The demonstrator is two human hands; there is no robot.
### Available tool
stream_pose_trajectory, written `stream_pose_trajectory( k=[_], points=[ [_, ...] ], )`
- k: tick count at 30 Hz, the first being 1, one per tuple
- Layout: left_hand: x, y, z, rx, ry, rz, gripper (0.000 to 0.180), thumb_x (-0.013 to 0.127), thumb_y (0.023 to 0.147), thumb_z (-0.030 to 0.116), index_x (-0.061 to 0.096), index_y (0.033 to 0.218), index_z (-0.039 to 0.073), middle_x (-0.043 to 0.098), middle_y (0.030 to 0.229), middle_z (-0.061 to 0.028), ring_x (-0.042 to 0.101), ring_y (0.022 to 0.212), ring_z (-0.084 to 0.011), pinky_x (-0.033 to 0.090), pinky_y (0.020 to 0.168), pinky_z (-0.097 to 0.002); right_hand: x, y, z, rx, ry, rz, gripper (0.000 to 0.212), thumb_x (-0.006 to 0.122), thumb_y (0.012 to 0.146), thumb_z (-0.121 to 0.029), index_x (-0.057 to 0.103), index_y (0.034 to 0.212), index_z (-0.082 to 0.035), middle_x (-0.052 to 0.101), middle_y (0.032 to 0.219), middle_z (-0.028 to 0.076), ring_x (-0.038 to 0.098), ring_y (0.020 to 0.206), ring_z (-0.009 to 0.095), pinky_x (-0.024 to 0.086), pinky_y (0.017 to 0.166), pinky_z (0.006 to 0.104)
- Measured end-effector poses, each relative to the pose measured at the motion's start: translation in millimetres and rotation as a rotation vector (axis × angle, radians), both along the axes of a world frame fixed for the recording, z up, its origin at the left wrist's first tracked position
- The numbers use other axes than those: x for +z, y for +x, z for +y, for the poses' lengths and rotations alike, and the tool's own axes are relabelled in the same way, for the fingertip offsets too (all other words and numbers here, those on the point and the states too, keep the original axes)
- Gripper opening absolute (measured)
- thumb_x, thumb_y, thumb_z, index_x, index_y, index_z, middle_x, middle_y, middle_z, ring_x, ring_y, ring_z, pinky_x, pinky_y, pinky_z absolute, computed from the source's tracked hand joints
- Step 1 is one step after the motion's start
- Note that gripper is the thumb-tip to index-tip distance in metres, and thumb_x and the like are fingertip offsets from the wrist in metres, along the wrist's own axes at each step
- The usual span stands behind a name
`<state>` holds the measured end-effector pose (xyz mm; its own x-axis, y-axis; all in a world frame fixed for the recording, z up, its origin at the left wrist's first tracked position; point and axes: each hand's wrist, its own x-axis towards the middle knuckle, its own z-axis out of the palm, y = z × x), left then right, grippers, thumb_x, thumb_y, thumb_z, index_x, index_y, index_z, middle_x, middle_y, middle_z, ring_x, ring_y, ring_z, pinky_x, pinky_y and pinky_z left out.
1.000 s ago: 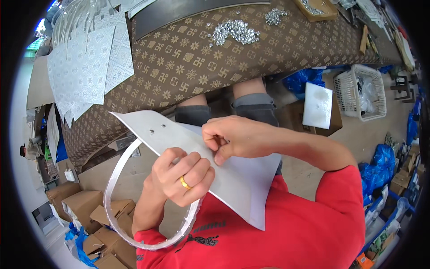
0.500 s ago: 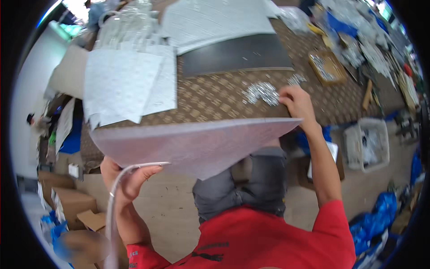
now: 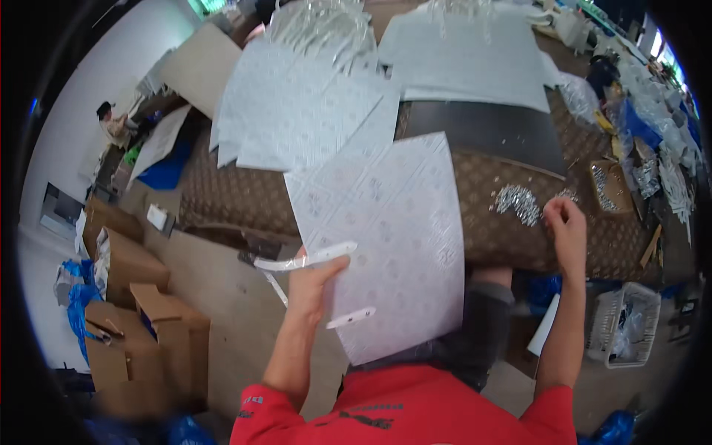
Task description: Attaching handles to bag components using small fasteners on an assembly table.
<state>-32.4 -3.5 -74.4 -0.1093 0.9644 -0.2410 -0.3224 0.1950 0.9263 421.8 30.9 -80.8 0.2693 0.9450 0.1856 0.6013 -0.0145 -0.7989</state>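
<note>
My left hand grips a white patterned sheet by its left edge, thumb on top. Under that thumb a white plastic strap lies across the sheet, and its free part loops out to the left. The strap's other end, with small dark holes, shows lower down on the sheet. At the right, my right hand is raised with thumb and fingertips pinched. Whatever is between them is too small to make out. Just left of it, a pile of small shiny metal pieces lies on the brown patterned tabletop.
Stacked white sheets and a bundle of clear straps lie at the back. A dark panel sits behind the metal pile. Farther right are a small box of metal pieces and a white basket. Cardboard boxes stand at left.
The sheet has tipped up and swung so its face shows. The strap's end now lies across it. My right hand has lifted slightly off the metal pieces. The view has turned left.
</note>
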Motion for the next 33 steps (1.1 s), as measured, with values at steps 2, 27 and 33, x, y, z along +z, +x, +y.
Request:
stream_pose_trajectory(
  k=[2, 27, 33],
  points=[
    [-8, 5, -10, 0.052, -0.012, 0.107, 0.050, 0.078, 0.083, -0.006, 0.061, 0.130, -0.003, 0.072, 0.118, -0.0128, 0.069, 0.107, -0.0201, 0.054, 0.097, -0.0348, 26, -34, -2, 0.069, 0.029, 0.447, 0.004, 0.067, 0.096, -0.005, 0.067, 0.100, -0.006, 0.064, 0.085, -0.002, 0.058, 0.077, 0.006, 0.047, 0.068, 0.0232],
    [7, 34, -29, 0.081, 0.157, 0.242, 0.025, 0.080, 0.087, -0.002, 0.065, 0.107, 0.000, 0.071, 0.100, -0.0024, 0.063, 0.090, -0.0062, 0.052, 0.080, -0.0241, -12, -259, -21, 0.557, 0.125, 0.484, 0.019, 0.078, 0.081, 0.007, 0.070, 0.094, -0.004, 0.052, 0.099, 0.002, 0.054, 0.092, 0.013, 0.044, 0.080, 0.0263],
    [13, 41, -29, 0.081, 0.214, 0.342, 0.021, 0.080, 0.088, 0.000, 0.066, 0.104, 0.001, 0.070, 0.095, -0.0002, 0.061, 0.086, -0.0049, 0.051, 0.076, -0.0233, -9, -259, -22, 0.512, 0.080, 0.522, 0.022, 0.076, 0.081, 0.009, 0.062, 0.092, -0.005, 0.051, 0.098, 0.000, 0.052, 0.088, 0.010, 0.043, 0.079, 0.0231]
  ],
)
